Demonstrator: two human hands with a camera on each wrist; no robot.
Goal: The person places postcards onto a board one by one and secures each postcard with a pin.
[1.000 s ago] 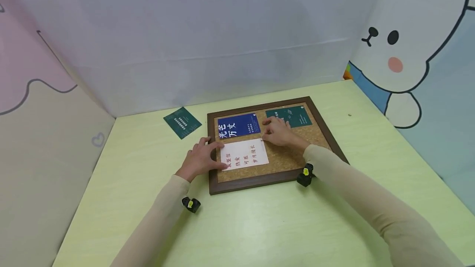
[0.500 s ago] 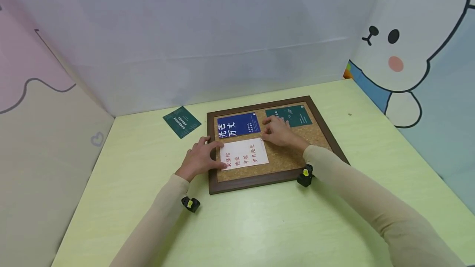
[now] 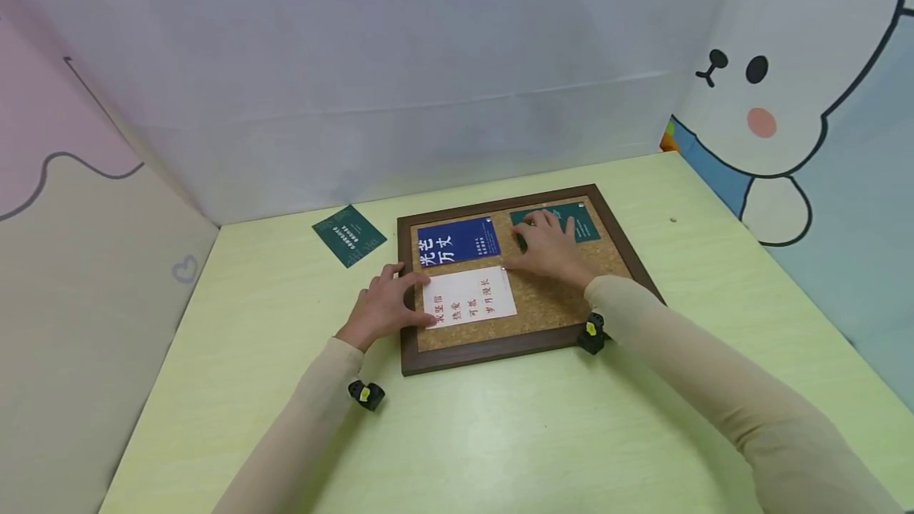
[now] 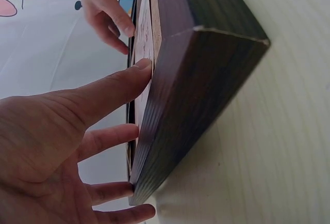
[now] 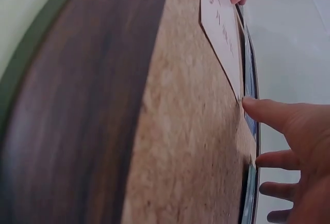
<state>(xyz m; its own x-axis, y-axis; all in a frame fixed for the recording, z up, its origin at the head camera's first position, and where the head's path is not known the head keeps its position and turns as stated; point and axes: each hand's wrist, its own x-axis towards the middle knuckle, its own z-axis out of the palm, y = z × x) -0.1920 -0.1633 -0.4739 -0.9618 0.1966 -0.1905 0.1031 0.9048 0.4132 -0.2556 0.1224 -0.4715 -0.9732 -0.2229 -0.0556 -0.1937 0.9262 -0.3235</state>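
A cork board in a dark wooden frame lies on the table. On it is a white card with red writing. My left hand is spread over the board's left edge, its thumb and forefinger resting on the card's left end. In the left wrist view, the lower fingers reach along the frame. My right hand has its thumb against a small pin at the card's upper right corner. Its other fingers are spread over a green card and hold nothing.
A blue card sits above the white one, a pin at its upper right corner. Off the board, another green card lies on the table at the back left. A white cloth wall stands behind.
My right hand has gone from pinching at the white card's corner to spread fingers, the forefinger lifting away and the thumb staying at the pin. The left hand stays in place.
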